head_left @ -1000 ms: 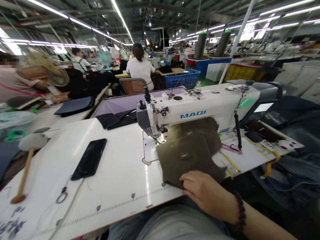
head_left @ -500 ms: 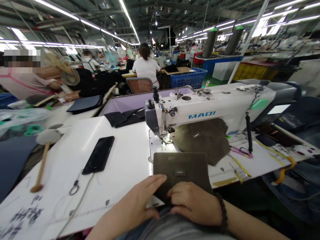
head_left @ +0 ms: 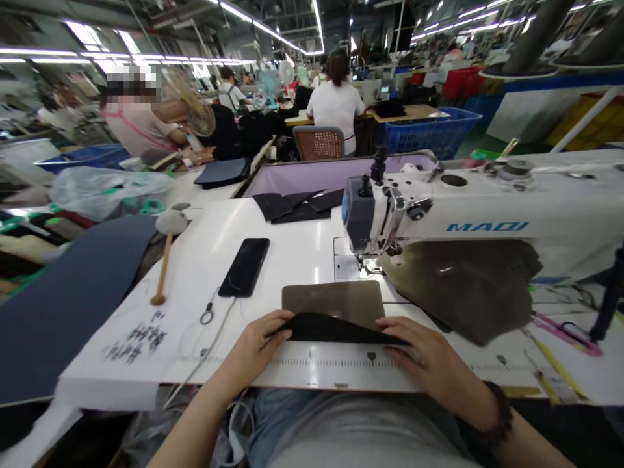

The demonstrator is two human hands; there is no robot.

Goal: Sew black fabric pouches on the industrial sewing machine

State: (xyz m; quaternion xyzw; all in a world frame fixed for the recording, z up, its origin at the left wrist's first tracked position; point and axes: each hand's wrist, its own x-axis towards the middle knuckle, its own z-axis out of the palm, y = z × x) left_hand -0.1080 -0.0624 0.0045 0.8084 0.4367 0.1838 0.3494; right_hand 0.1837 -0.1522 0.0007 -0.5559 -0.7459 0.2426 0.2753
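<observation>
An olive-brown fabric panel (head_left: pixel 336 298) lies on the white sewing table, its near edge lifted and folded so the black underside shows. My left hand (head_left: pixel 260 344) pinches the left end of that edge between thumb and fingers. At the right end, my right hand (head_left: pixel 416 351) grips the same edge. A small label on the panel is mostly covered by the fold. Just beyond stands the sewing machine (head_left: pixel 487 201), its lit needle area above the table. A second olive piece (head_left: pixel 463 286) with a small label lies under the machine arm.
Left on the table are a black phone (head_left: pixel 244 266) with a cord and a mallet (head_left: pixel 166 260). Black fabric pieces (head_left: pixel 297 207) lie behind. Pink-handled snips (head_left: pixel 568 335) sit at the right. Co-workers sit farther off, near a blue basket (head_left: pixel 429 133).
The view has turned left and down. Both hands have moved apart to the panel's two ends; its near edge is now raised and folded, hiding most of the label.
</observation>
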